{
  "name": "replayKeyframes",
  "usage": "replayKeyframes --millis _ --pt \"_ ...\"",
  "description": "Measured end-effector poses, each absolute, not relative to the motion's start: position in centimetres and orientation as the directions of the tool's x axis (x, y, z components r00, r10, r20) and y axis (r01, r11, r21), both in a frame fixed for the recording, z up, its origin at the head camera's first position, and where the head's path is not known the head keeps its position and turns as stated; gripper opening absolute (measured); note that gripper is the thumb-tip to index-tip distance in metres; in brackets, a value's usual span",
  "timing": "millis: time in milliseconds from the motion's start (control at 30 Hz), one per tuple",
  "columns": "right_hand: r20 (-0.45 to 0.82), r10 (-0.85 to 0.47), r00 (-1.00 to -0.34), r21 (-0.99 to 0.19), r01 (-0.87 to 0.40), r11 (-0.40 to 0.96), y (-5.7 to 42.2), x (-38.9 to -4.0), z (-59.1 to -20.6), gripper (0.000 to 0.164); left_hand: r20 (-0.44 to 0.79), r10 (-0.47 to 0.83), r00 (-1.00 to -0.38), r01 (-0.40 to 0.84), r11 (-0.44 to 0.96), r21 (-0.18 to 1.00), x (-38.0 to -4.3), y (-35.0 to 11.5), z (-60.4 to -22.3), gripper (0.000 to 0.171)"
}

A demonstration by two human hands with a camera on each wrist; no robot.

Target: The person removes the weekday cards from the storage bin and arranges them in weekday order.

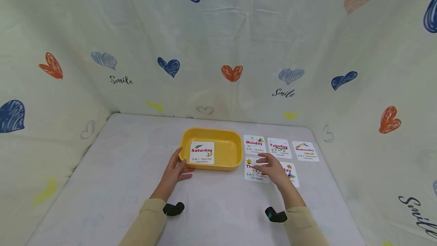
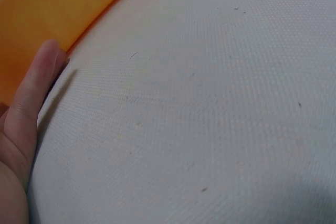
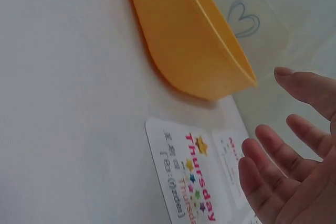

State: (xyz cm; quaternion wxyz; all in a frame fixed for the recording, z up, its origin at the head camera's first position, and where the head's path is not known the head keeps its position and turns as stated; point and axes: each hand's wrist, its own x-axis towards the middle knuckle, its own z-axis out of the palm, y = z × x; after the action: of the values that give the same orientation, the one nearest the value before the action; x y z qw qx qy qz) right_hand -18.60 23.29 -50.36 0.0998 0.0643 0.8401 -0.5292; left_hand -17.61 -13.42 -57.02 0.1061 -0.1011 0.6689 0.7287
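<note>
My left hand [image 1: 175, 171] holds the yellow tray [image 1: 225, 135] at its front left corner, fingers spread around the corner. In the left wrist view one finger [image 2: 31, 85] lies against the tray's outer wall. Inside the tray, on its left side, rests a white card printed Saturday [image 1: 202, 152]. My right hand [image 1: 274, 171] is over the Thursday card [image 1: 257, 177], fingers relaxed and pointing left; in the right wrist view its palm holds nothing. Right of Thursday, a card ending in "day" [image 1: 293, 175] is partly hidden behind that hand.
Behind, in a row right of the tray, lie the Monday card [image 1: 254, 143], Tuesday card [image 1: 279, 148] and Wednesday card [image 1: 305, 151]. All are on a white-covered table [image 1: 211, 208]. A heart-patterned curtain [image 1: 205, 41] surrounds its back and sides.
</note>
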Motion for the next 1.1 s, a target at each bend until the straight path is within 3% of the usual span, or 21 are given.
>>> replayKeyframes --millis 400,1100 --pt "-0.158 -0.100 -0.982 -0.929 0.113 0.353 17.7 -19.0 -48.9 0.051 -0.267 0.029 -0.963 -0.269 -0.096 0.958 -17.9 -13.3 -57.4 0.056" --pt "-0.135 -0.201 -0.970 -0.949 0.068 0.307 11.4 -21.1 -50.0 0.052 -0.274 0.030 -0.961 -0.275 -0.097 0.956 -17.7 -13.6 -57.4 0.057"
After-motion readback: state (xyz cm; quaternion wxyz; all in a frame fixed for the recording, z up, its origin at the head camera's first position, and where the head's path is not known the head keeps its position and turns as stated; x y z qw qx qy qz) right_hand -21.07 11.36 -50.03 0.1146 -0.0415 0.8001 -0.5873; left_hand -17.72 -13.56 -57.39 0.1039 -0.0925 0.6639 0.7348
